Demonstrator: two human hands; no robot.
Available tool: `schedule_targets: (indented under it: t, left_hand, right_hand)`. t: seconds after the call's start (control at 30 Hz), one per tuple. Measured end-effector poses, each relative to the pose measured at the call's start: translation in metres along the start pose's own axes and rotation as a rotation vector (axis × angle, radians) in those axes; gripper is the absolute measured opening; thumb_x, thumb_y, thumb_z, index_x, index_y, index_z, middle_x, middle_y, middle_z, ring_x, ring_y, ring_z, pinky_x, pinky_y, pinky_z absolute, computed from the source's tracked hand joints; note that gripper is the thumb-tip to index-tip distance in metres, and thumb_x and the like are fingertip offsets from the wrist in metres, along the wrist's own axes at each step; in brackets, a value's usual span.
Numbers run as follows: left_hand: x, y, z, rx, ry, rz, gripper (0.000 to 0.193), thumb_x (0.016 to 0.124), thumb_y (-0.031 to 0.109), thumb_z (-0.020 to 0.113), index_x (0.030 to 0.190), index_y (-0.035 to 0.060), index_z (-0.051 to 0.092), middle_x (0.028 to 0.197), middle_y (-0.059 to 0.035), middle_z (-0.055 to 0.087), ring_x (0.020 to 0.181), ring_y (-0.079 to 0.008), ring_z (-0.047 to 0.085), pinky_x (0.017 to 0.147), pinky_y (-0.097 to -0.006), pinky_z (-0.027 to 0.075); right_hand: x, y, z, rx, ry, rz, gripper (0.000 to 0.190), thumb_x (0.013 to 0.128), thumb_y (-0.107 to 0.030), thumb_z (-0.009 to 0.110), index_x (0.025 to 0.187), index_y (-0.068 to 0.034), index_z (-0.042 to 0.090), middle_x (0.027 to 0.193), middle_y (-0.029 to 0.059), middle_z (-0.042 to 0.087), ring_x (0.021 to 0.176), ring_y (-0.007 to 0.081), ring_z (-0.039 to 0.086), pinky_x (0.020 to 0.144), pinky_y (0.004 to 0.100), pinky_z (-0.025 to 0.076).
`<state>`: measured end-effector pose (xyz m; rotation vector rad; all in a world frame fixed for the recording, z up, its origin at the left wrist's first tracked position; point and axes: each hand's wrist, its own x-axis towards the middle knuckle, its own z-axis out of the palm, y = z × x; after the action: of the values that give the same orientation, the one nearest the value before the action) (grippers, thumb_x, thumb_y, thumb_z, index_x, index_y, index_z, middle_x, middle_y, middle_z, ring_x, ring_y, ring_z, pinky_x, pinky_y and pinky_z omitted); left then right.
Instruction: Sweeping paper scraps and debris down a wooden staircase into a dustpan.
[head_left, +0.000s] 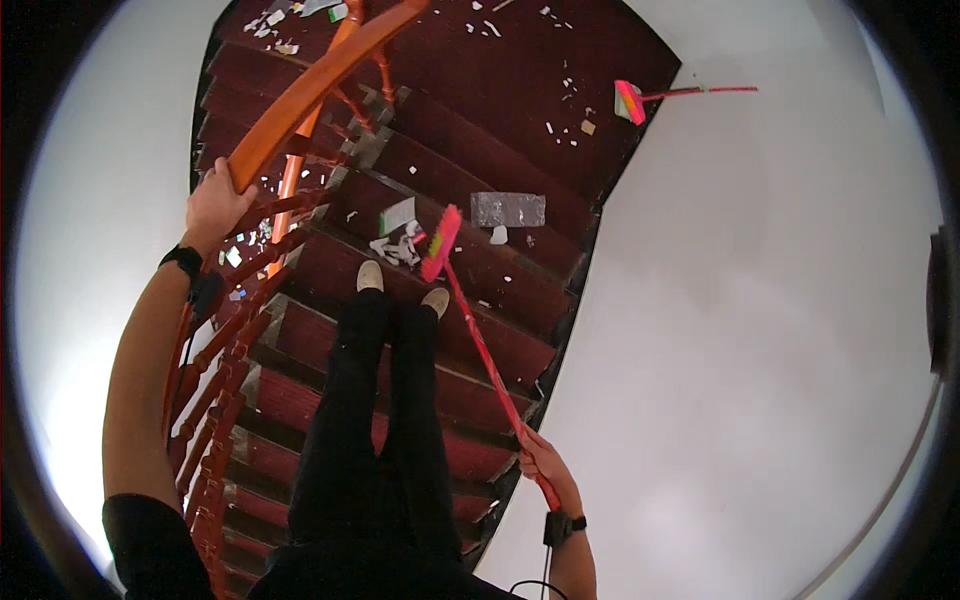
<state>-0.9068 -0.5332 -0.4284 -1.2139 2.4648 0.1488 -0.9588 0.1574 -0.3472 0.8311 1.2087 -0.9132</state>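
Note:
My left hand (219, 202) is wrapped around the lower end of a varnished wooden handrail (300, 97). In my right hand (546, 469) is the red handle of a broom (480, 337). Its pink bristle head (442, 244) is over a dark red stair tread, just ahead of my shoes; whether the bristles touch the tread I cannot tell. Beside the head lie crumpled white scraps (397, 246) and a white and green piece of packaging (397, 216). Right of it is a clear plastic wrapper (508, 209) with a small white scrap (499, 235) below.
Turned wooden balusters (225, 352) line the left side, and a white wall (712, 315) rises on the right. Paper bits litter the landing (480, 67). There, a second pink broom (631, 103) stands with a dustpan (621, 105) against the wall.

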Motion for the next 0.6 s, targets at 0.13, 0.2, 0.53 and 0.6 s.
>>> schedule_targets:
  t: [0.13, 0.2, 0.53, 0.6]
  left_hand:
    - [-0.001, 0.006, -0.004, -0.035, 0.024, 0.023, 0.062, 0.087, 0.047, 0.064, 0.125, 0.0016, 0.045, 0.111, -0.0255, 0.065, 0.099, -0.0436, 0.067, 0.086, -0.0527, 0.054]
    - [-0.001, -0.001, -0.006, -0.036, 0.013, 0.017, 0.062, 0.086, 0.047, 0.065, 0.122, 0.0005, 0.047, 0.113, -0.0251, 0.064, 0.099, -0.0434, 0.067, 0.086, -0.0529, 0.055]
    - [0.003, 0.026, -0.015, -0.064, -0.031, 0.020, 0.068, 0.085, 0.049, 0.067, 0.123, -0.0026, 0.047, 0.111, -0.0265, 0.064, 0.097, -0.0426, 0.069, 0.081, -0.0516, 0.057]
    - [0.004, 0.023, -0.012, -0.051, -0.029, 0.036, 0.069, 0.085, 0.049, 0.068, 0.124, -0.0025, 0.047, 0.108, -0.0249, 0.065, 0.096, -0.0413, 0.069, 0.081, -0.0504, 0.058]
  right_hand:
    - [-0.014, -0.014, -0.007, -0.108, 0.193, -0.001, 0.043, 0.106, -0.040, 0.052, 0.146, -0.026, 0.045, 0.060, -0.0083, 0.036, 0.045, 0.0048, 0.033, 0.041, 0.0227, 0.031]
    - [0.002, -0.012, 0.000, -0.208, 0.268, -0.054, 0.040, 0.106, -0.037, 0.051, 0.143, -0.022, 0.047, 0.059, -0.0066, 0.038, 0.045, 0.0068, 0.038, 0.040, 0.0240, 0.033]
    - [0.163, -0.022, 0.109, -0.412, 0.277, -0.332, 0.012, 0.104, -0.021, 0.044, 0.105, -0.010, 0.048, 0.059, 0.0022, 0.047, 0.045, 0.0156, 0.051, 0.038, 0.0309, 0.043]
    - [0.176, -0.015, 0.176, -0.353, 0.218, -0.336, 0.011, 0.105, -0.022, 0.043, 0.104, -0.012, 0.045, 0.061, 0.0015, 0.046, 0.045, 0.0148, 0.049, 0.039, 0.0306, 0.043]
